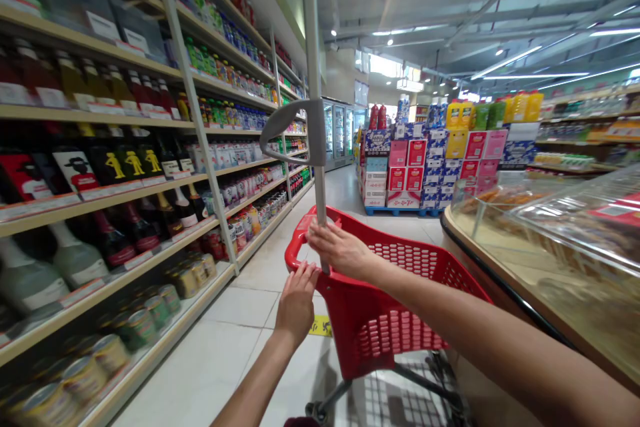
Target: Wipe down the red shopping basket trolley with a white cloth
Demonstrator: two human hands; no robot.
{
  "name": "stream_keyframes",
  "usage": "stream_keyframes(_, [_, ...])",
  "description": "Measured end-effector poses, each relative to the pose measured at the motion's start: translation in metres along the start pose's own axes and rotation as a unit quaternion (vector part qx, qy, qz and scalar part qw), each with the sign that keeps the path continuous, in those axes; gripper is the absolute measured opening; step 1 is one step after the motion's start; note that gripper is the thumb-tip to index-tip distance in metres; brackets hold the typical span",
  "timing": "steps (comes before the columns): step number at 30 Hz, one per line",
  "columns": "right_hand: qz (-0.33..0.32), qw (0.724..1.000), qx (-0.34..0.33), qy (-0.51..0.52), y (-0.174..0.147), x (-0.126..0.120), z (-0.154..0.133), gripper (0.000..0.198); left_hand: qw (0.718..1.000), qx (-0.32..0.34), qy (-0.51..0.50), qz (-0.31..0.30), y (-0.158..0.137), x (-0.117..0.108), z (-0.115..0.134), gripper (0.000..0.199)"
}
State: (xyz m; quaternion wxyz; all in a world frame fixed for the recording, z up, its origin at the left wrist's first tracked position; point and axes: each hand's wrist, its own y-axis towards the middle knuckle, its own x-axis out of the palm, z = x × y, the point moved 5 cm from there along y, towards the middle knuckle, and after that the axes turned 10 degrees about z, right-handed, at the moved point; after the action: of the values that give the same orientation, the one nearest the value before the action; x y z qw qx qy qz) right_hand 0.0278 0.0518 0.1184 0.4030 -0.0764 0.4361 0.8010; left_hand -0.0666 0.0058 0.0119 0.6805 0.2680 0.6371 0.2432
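A red plastic shopping basket cart [380, 333] on wheels stands in front of me, its sides full of slots. From its near left corner rises a tall metal pole [321, 193] with a grey loop handle [290, 128] partway up. My right hand [343, 250] lies across the pole's lower end, fingers closed round it at the basket's rim. Just below and to the left, my left hand [297, 303] has its fingers hooked over the red rim. The undersides of both hands are hidden.
Shelves [107, 227] of bottles and cans line the left side. A glass-topped display counter [530, 260] runs close along the right of the cart. Ahead, stacked drink cartons [407, 173] stand on a blue pallet [400, 210], with glass-door fridges [340, 127] behind. Pale floor tiles [240, 320] run between.
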Motion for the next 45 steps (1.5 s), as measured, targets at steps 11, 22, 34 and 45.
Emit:
stream_keyframes(11, [-0.006,0.999,-0.03,-0.02,0.011,-0.004,0.01,0.035,1.0,0.003,-0.014,0.02,-0.003,0.004,-0.001,0.068])
stream_keyframes(22, [-0.007,1.0,-0.021,-0.019,0.006,0.0,0.001,0.035,0.999,-0.007,0.031,0.008,-0.006,0.001,0.005,0.073])
stream_keyframes(34, [-0.004,1.0,0.011,-0.009,0.002,-0.001,0.002,0.037,0.998,0.007,0.054,0.021,-0.007,0.002,0.004,0.072])
stream_keyframes(45, [-0.005,0.984,0.174,0.025,-0.105,0.042,-0.1,0.035,0.999,0.003,0.046,0.017,-0.005,-0.003,0.007,0.069])
